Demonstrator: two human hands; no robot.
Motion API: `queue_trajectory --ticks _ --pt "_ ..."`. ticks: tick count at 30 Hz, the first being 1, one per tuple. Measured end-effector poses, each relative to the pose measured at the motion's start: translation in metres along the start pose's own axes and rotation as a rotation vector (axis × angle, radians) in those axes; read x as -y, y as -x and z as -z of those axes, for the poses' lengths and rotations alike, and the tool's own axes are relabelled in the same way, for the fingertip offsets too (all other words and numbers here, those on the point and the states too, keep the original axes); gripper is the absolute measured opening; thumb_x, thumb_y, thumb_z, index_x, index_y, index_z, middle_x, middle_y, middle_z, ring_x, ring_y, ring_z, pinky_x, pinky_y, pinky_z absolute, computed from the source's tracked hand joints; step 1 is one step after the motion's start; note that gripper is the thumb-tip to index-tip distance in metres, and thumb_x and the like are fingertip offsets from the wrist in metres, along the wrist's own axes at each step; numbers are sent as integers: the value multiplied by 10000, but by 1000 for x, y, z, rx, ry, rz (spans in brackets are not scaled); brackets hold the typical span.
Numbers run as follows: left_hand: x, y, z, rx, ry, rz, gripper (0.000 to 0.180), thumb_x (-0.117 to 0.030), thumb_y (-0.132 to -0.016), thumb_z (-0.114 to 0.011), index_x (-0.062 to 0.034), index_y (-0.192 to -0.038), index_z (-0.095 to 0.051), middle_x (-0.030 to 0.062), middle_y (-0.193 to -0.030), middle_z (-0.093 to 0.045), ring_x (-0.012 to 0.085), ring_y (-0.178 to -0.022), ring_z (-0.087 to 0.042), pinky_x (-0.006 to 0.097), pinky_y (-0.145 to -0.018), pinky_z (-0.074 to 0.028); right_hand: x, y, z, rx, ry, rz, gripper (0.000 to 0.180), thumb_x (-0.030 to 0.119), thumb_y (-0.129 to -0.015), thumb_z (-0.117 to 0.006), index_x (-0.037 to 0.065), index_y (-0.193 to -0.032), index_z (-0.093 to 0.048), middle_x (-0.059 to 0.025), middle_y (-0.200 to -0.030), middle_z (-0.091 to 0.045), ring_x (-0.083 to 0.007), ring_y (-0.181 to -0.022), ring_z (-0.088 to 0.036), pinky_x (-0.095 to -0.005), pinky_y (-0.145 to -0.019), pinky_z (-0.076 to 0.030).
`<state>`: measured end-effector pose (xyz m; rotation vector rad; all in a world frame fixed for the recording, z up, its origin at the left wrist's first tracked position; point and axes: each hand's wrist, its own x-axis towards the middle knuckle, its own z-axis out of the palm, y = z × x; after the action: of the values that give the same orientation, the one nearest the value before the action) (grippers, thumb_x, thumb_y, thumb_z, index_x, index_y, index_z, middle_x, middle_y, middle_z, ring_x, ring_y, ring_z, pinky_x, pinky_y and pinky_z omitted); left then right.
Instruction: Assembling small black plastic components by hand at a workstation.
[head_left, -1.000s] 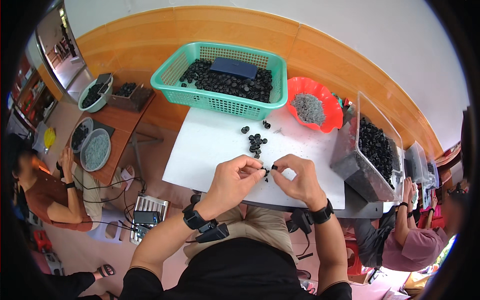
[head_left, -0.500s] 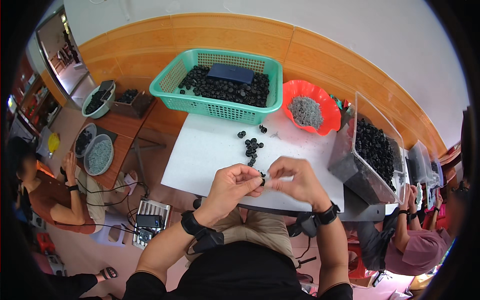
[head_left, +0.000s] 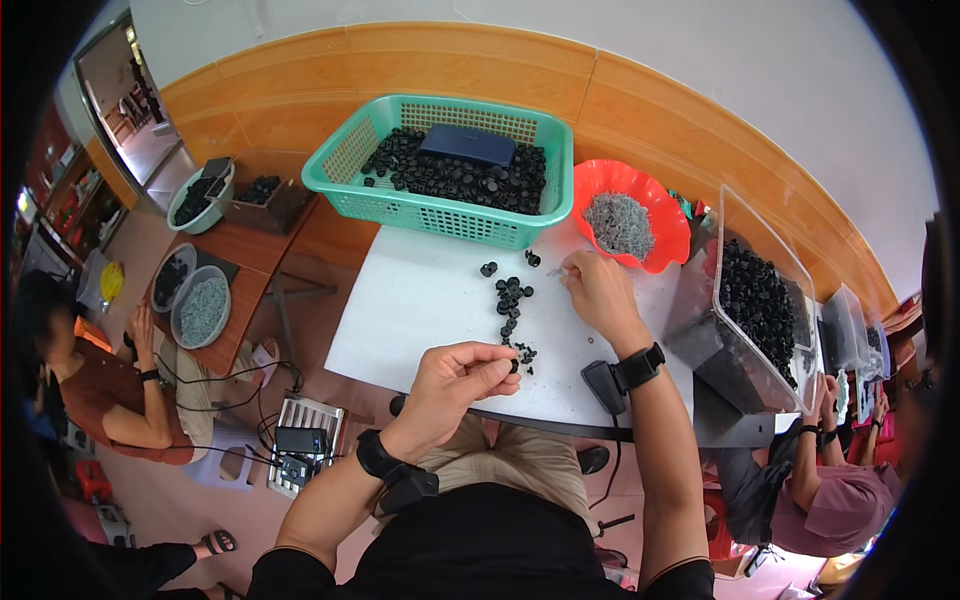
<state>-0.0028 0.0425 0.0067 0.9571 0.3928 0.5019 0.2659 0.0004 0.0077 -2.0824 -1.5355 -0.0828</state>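
My left hand (head_left: 458, 385) pinches a small round black plastic part (head_left: 514, 366) between thumb and fingertips, above the front of the white tabletop (head_left: 400, 290). Just beside it on the table lie some tiny black pieces (head_left: 528, 354). My right hand (head_left: 602, 298) is farther forward, its fingertips drawn together at a few thin grey pins (head_left: 556, 271) on the white surface. Whether a pin is between those fingers is too small to tell. Several black round parts (head_left: 511, 296) sit in a loose cluster between my hands, with two more behind them.
A green basket (head_left: 430, 222) of black parts, with a dark blue box on top, stands at the back. Right of it is a red scalloped bowl (head_left: 672, 225) of grey pins, then a clear bin (head_left: 700, 345) of black parts. Other people sit at both sides.
My right hand has left my left hand and moved forward to the grey pins. The left hand still holds the black part, slightly lower; tiny black pieces beside it are now uncovered.
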Motion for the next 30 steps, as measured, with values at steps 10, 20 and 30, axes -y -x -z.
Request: queue_trajectory --ticks 10,20,30 --pt "10 2 5 -121 -168 -141 206 21 -891 -715 61 -1089 -680 96 -954 -706 129 -817 -682 257 -773 -575 4 15 15 39 -105 132 200 14 -879 -588 -28 -1061 -662 -249 -980 -662 -418 -933 -633 -487 -803 -493" --pt "15 3 2 -150 -335 -225 251 -48 -961 -659 77 -1179 -642 110 -999 -710 135 -865 -690 272 -809 -582 39 65 24 105 -551 -132 136 0 -938 -603 -40 -1060 -650 -118 -864 -667 -199 -778 -632 -317 -714 -505" --pt "17 3 -7 -70 115 -61 288 -145 -1011 -613 43 -1228 -612 99 -1072 -682 160 -959 -684 315 -890 -585 73 95 16 31 -1093 -60 128 -27 -896 -704 -20 -1024 -700 -84 -975 -679 -120 -877 -643 -263 -795 -537"
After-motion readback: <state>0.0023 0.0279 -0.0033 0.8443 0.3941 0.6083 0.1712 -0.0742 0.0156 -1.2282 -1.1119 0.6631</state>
